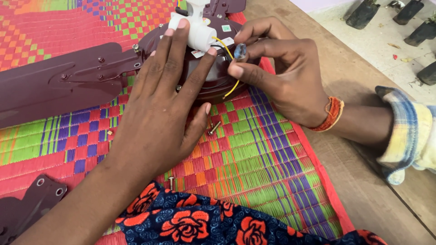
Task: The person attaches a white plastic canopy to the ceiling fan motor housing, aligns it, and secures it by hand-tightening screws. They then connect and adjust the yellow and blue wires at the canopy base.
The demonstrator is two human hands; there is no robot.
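A maroon ceiling fan motor [213,86] lies on a bright woven mat [254,168], with a white plastic part [197,34] on top of it. My left hand [159,104] rests flat on the motor, fingers spread and touching the white part. My right hand [284,72] pinches a small blue-grey connector [240,51] on a yellow wire [234,86] that curves down over the motor's side. A maroon blade [59,81] is bolted to the motor and reaches left.
Loose screws [213,128] lie on the mat by my left thumb, and another screw [171,182] sits nearer me. A second blade end [27,204] lies at bottom left. Floral cloth [204,224] covers the near edge. Dark objects [422,31] stand at top right.
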